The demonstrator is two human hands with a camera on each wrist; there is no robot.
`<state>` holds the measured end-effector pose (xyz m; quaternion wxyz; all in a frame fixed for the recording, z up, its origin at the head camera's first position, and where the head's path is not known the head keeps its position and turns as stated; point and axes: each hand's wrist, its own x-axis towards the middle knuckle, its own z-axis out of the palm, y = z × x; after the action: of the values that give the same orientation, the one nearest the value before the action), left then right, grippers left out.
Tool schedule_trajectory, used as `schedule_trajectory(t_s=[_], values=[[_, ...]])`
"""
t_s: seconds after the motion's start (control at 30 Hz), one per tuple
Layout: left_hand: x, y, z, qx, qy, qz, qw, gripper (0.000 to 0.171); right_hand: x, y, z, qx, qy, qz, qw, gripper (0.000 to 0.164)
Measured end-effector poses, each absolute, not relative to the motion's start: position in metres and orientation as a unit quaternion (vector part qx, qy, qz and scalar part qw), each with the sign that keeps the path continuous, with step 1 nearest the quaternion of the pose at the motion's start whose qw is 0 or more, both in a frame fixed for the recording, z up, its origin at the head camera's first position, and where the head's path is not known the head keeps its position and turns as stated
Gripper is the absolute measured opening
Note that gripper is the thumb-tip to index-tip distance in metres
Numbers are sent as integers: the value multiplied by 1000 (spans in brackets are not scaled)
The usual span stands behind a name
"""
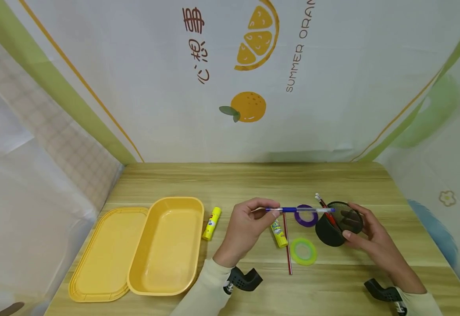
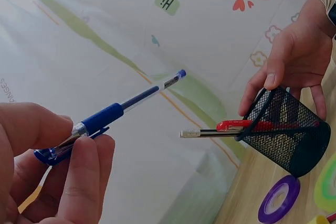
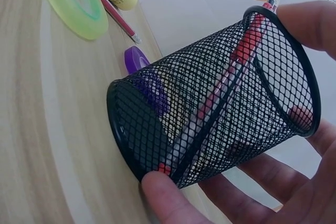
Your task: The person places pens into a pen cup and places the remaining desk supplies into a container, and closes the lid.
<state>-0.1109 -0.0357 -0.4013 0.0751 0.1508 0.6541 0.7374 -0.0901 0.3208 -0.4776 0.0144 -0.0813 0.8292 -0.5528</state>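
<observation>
My left hand (image 1: 249,224) pinches a blue pen (image 2: 131,103) between thumb and fingers, close to one end. The pen's clear barrel points right, and in the head view its far end overlaps the pen cup. In my right hand (image 1: 379,241) is a black mesh pen cup (image 3: 210,98), held tilted with its mouth turned up and away from the table. A red pen (image 2: 233,125) and a pencil (image 2: 207,134) with a white eraser end lean inside the cup and stick out past its rim.
Beneath the hands lie a purple tape roll (image 1: 300,220), a green-yellow tape roll (image 1: 303,252), a red striped pencil (image 1: 288,256) and a yellow glue stick (image 1: 279,235). Another glue stick (image 1: 212,224) lies beside a yellow bin (image 1: 201,245), whose neighbour is a yellow lid (image 1: 103,254).
</observation>
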Motion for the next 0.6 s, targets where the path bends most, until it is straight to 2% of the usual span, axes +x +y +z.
schedule_trajectory(t_s=[0.23, 0.4, 0.6], values=[[-114, -14, -402, 159, 619, 767, 47, 32, -91, 320, -479, -88, 826, -556, 12, 77], [-117, 7, -406, 178, 603, 777, 18, 30, -91, 320, -479, -91, 823, -561, 14, 76], [-121, 26, -408, 187, 589, 786, 10, 30, -91, 321, -480, -95, 821, -563, 16, 76]])
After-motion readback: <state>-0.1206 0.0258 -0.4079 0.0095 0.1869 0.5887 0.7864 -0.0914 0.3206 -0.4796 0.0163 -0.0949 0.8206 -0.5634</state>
